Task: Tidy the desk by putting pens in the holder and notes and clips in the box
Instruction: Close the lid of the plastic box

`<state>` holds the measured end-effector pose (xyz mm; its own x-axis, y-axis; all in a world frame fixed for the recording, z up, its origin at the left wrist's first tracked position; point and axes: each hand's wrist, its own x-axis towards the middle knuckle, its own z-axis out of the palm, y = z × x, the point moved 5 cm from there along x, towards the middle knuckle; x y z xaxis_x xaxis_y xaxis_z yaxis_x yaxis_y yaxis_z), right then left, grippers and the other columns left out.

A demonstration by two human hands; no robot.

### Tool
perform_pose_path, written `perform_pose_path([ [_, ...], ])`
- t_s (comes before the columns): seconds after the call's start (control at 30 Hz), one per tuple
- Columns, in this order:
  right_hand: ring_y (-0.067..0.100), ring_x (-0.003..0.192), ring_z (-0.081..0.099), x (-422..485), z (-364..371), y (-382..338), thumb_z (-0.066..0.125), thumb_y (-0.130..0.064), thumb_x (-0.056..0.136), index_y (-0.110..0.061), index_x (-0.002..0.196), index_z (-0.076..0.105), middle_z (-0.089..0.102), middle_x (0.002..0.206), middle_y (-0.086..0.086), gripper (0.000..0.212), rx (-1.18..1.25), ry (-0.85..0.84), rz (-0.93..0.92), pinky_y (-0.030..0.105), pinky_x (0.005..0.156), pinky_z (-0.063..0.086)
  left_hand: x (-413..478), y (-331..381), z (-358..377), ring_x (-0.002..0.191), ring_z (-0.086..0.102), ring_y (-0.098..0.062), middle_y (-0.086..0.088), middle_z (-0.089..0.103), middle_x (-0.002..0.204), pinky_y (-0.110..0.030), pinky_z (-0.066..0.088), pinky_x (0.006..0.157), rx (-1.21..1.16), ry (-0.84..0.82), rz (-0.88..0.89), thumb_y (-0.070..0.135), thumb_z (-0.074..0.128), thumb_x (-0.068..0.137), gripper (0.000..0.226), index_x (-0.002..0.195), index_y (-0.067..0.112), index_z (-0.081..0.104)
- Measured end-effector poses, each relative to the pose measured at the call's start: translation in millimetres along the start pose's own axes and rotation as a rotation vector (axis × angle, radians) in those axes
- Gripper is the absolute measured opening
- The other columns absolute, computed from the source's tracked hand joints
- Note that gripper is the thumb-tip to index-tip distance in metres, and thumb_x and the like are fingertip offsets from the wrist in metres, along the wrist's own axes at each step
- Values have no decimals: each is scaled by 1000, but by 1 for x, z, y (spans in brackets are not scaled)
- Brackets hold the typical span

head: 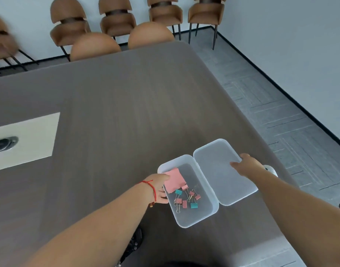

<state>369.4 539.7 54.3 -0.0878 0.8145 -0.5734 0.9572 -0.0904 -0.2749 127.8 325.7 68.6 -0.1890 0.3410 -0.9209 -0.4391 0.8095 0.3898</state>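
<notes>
A translucent white box (pixel 201 218) stands open near the table's right edge, its hinged lid (pixel 219 170) lying flat to the right. Inside lie a pink pad of notes (pixel 174 180) and several pink and teal binder clips (pixel 186 199). My left hand (pixel 159 187) holds the box's left wall, fingers beside the pink notes. My right hand (pixel 246 164) grips the far right edge of the lid. No pens or holder are in view.
The grey-brown table (pixel 117 105) stretches far left, with a pale inset panel (pixel 26 139) holding a cable port. A white object (pixel 270 169) peeks out behind my right wrist. Brown chairs (pixel 115 22) line the far side. Grey floor lies to the right.
</notes>
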Motion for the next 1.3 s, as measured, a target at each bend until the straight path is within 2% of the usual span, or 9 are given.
perform_pose_path([
  [0.07, 29, 91, 63, -11, -15, -8, 53, -46, 86, -18, 133, 46, 66, 96, 4, 55, -50, 31, -55, 39, 85, 53, -1, -3, -2, 115, 53, -35, -20, 55, 118, -52, 44, 106, -4, -3, 19, 24, 53, 94, 51, 140, 9, 36],
  [0.17, 29, 101, 63, -42, -38, -23, 54, -43, 88, -21, 131, 49, 67, 111, 4, 49, -98, 105, -149, 37, 85, 52, -6, -5, -5, 128, 48, -37, -23, 44, 141, -53, 44, 106, -58, -11, 28, 26, 54, 94, 56, 143, 10, 32],
  [0.3, 25, 109, 61, -95, -46, -53, 55, -36, 90, -26, 130, 51, 66, 120, 0, 42, -107, 153, -317, 35, 87, 50, -8, -18, -8, 124, 52, -36, -22, 48, 138, -51, 44, 103, -91, -17, 21, 33, 53, 94, 58, 143, 11, 32],
  [0.47, 19, 99, 64, -142, -17, -90, 59, -40, 84, -31, 123, 53, 67, 113, -6, 40, -116, 129, -446, 33, 80, 53, -12, -29, -5, 125, 52, -36, -21, 48, 140, -52, 43, 106, -83, -41, 43, 42, 53, 92, 65, 144, 10, 30],
  [0.63, 12, 79, 61, -159, 31, -113, 64, -44, 81, -34, 118, 48, 64, 106, -9, 41, -77, 94, -451, 20, 58, 47, -23, -24, -18, 113, 55, -33, -21, 45, 143, -53, 45, 105, -92, -46, 94, 46, 51, 92, 66, 145, 12, 29],
  [0.8, 20, 87, 65, -162, 83, -131, 58, -44, 84, -26, 113, 44, 65, 102, -3, 37, -156, 58, -511, 32, 76, 56, -25, -26, -44, 127, 51, -37, -22, 42, 147, -53, 46, 100, -158, -29, 102, 45, 52, 92, 69, 147, 11, 27],
  [0.97, 26, 105, 64, -157, 126, -138, 50, -42, 93, -21, 130, 39, 60, 122, 3, 43, -316, 44, -577, 34, 85, 52, -21, -34, -66, 112, 54, -35, -23, 40, 147, -52, 47, 95, -199, 0, 67, 43, 51, 93, 69, 148, 10, 25],
  [1.17, 27, 105, 65, -153, 147, -137, 50, -41, 95, -20, 133, 40, 59, 124, 2, 44, -392, 34, -582, 35, 89, 53, -19, -40, -79, 127, 51, -37, -22, 41, 147, -51, 46, 100, -184, 22, 51, 40, 50, 95, 65, 147, 9, 27],
  [1.3, 22, 106, 62, -150, 147, -134, 57, -51, 87, -24, 129, 43, 59, 124, -1, 52, -359, -86, -496, 34, 91, 52, -24, -38, -82, 126, 52, -37, -22, 41, 148, -50, 47, 98, -194, 15, 64, 41, 50, 94, 66, 147, 9, 26],
])
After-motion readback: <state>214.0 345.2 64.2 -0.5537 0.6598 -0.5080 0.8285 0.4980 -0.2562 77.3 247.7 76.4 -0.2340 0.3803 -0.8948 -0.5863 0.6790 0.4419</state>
